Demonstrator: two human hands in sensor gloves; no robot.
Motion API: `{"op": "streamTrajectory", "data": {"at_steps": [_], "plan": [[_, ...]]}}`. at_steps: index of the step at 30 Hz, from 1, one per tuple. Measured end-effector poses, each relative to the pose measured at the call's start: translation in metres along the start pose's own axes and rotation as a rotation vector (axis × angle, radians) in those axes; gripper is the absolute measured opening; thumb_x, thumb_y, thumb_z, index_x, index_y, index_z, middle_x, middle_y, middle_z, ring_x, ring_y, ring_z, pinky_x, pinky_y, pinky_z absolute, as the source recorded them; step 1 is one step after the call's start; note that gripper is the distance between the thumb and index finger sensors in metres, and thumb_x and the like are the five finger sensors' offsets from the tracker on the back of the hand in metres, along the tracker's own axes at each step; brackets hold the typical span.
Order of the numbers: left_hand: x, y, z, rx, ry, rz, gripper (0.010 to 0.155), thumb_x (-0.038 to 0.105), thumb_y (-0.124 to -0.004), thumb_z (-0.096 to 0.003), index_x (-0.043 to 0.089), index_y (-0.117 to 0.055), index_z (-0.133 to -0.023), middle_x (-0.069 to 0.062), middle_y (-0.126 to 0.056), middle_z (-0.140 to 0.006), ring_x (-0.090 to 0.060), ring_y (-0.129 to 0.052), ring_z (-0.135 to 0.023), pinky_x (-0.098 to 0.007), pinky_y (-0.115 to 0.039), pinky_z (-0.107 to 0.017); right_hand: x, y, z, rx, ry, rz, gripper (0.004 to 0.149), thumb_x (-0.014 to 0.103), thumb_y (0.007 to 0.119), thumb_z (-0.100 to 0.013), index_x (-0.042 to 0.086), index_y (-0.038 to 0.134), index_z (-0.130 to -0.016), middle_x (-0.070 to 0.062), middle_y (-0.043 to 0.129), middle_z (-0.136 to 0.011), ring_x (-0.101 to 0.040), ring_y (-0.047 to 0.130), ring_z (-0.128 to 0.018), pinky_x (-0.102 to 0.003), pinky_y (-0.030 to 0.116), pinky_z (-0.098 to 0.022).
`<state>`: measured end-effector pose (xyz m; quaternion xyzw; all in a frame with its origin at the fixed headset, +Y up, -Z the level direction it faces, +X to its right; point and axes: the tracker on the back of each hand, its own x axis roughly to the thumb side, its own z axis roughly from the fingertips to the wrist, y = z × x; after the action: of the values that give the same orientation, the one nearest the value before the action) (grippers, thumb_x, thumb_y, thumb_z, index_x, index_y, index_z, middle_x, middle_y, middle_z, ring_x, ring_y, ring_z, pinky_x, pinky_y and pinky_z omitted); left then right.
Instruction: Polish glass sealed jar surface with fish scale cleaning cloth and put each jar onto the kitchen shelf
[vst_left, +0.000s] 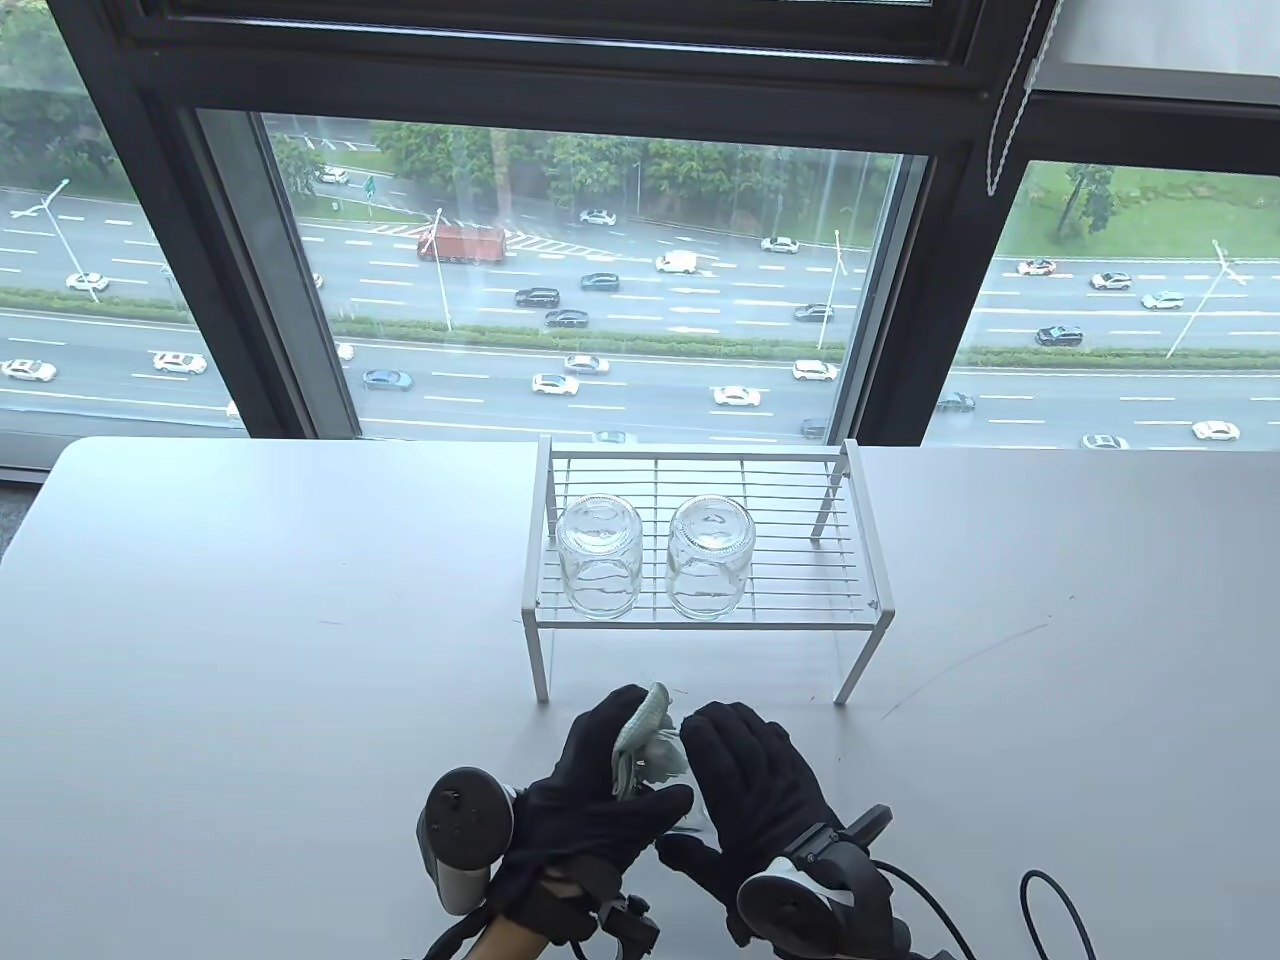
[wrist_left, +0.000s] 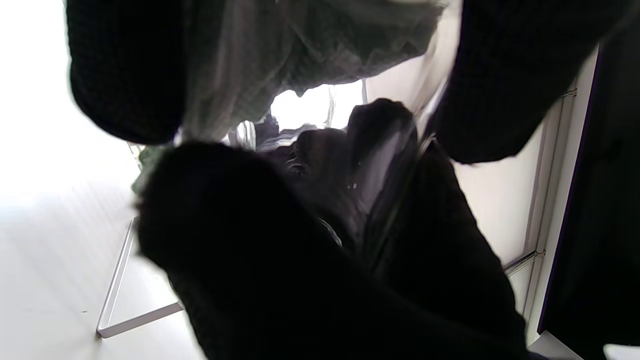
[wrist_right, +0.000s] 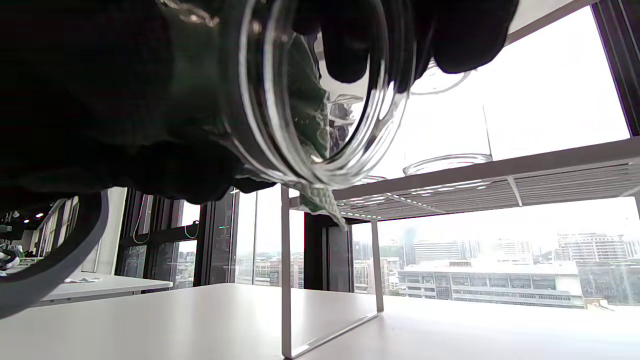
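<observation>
Left hand (vst_left: 590, 790) and right hand (vst_left: 745, 790) close together, fingers curled in grip.

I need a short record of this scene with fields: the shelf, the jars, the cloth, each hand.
shelf: white wire kitchen shelf stands on the table
jars on shelf: two glass jars, side by side, mouths down
jar in hands: third glass jar, held above the table in front of the shelf
cloth: green cleaning cloth against the held jar
left hand: holds the cloth on the jar
right hand: grips the jar
</observation>
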<state>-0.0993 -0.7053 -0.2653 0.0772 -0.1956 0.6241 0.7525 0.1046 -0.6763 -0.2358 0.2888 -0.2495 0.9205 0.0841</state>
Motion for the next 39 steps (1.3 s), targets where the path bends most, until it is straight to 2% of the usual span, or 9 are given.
{"op": "streamTrajectory", "data": {"at_steps": [2, 6, 8, 12, 18, 24, 30, 36, 39], "plan": [[0.003, -0.002, 0.000, -0.017, -0.031, -0.059, 0.089, 0.062, -0.096, -0.0406, 0.030, -0.050, -0.110, -0.032, -0.061, -0.103, -0.055, -0.084, -0.076, -0.049, -0.094, -0.042, 0.001, 0.000, 0.002, -0.025, -0.032, 0.035, 0.106, 0.062, 0.092, -0.031, 0.012, 0.039, -0.108, -0.018, 0.062, -0.107, -0.041, 0.078, -0.090, -0.058, 0.068, -0.066], [0.006, -0.004, 0.000, -0.031, -0.078, -0.065, 0.088, 0.064, -0.093, -0.0422, 0.031, -0.047, -0.111, -0.030, -0.059, -0.105, -0.054, -0.082, -0.077, -0.049, -0.092, -0.044, 0.002, -0.004, 0.003, -0.052, -0.039, 0.013, 0.105, 0.060, 0.094, -0.031, 0.009, 0.041, -0.107, -0.021, 0.062, -0.104, -0.043, 0.079, -0.087, -0.060, 0.068, -0.065], [0.007, -0.004, 0.000, -0.032, -0.107, -0.101, 0.084, 0.066, -0.088, -0.0445, 0.033, -0.049, -0.111, -0.029, -0.058, -0.107, -0.054, -0.081, -0.080, -0.050, -0.091, -0.044, 0.000, -0.003, 0.002, -0.027, -0.017, -0.043, 0.106, 0.062, 0.093, -0.030, 0.007, 0.042, -0.106, -0.022, 0.065, -0.102, -0.042, 0.082, -0.085, -0.059, 0.071, -0.063], [0.003, -0.002, -0.002, -0.055, -0.128, -0.096, 0.073, 0.067, -0.078, -0.0484, 0.038, -0.054, -0.110, -0.026, -0.057, -0.112, -0.056, -0.077, -0.085, -0.052, -0.089, -0.044, -0.009, 0.002, 0.000, 0.042, 0.075, -0.239, 0.106, 0.064, 0.093, -0.029, 0.007, 0.046, -0.106, -0.021, 0.072, -0.099, -0.042, 0.087, -0.080, -0.059, 0.074, -0.061], [0.009, -0.002, -0.002, -0.066, -0.191, -0.079, 0.060, 0.059, -0.074, -0.0522, 0.040, -0.062, -0.108, -0.020, -0.056, -0.117, -0.060, -0.065, -0.096, -0.062, -0.079, -0.056, -0.024, 0.007, 0.000, 0.117, 0.198, -0.489, 0.106, 0.065, 0.093, -0.029, 0.008, 0.048, -0.106, -0.021, 0.076, -0.097, -0.042, 0.091, -0.076, -0.061, 0.073, -0.060], [0.012, -0.003, -0.002, -0.052, -0.244, -0.055, 0.059, 0.056, -0.073, -0.0529, 0.041, -0.060, -0.108, -0.016, -0.059, -0.119, -0.060, -0.062, -0.098, -0.061, -0.078, -0.057, -0.046, 0.018, 0.002, 0.219, 0.381, -0.951, 0.103, 0.067, 0.092, -0.031, 0.008, 0.053, -0.106, -0.022, 0.081, -0.094, -0.042, 0.094, -0.072, -0.061, 0.075, -0.058], [0.013, -0.002, -0.002, -0.053, -0.244, -0.013, 0.064, 0.058, -0.074, -0.0525, 0.037, -0.055, -0.110, -0.015, -0.062, -0.116, -0.059, -0.067, -0.096, -0.056, -0.081, -0.057, -0.056, 0.036, 0.006, 0.330, 0.469, -1.352, 0.101, 0.068, 0.090, -0.033, 0.008, 0.053, -0.106, -0.022, 0.081, -0.093, -0.042, 0.094, -0.071, -0.060, 0.075, -0.057], [0.010, 0.002, -0.003, -0.045, -0.226, 0.006, 0.069, 0.062, -0.074, -0.0508, 0.030, -0.056, -0.109, -0.017, -0.065, -0.114, -0.055, -0.077, -0.090, -0.052, -0.085, -0.055, -0.054, 0.045, 0.007, 0.403, 0.438, -1.501, 0.101, 0.071, 0.086, -0.035, 0.008, 0.053, -0.106, -0.020, 0.082, -0.093, -0.039, 0.096, -0.070, -0.058, 0.077, -0.056], [0.011, 0.005, -0.004, -0.038, -0.250, -0.043, 0.070, 0.066, -0.073, -0.0492, 0.028, -0.060, -0.107, -0.018, -0.069, -0.111, -0.053, -0.084, -0.085, -0.051, -0.087, -0.053, -0.054, 0.048, 0.007, 0.409, 0.425, -1.536, 0.099, 0.071, 0.086, -0.035, 0.010, 0.055, -0.107, -0.017, 0.085, -0.093, -0.039, 0.097, -0.070, -0.057, 0.077, -0.056]]}}
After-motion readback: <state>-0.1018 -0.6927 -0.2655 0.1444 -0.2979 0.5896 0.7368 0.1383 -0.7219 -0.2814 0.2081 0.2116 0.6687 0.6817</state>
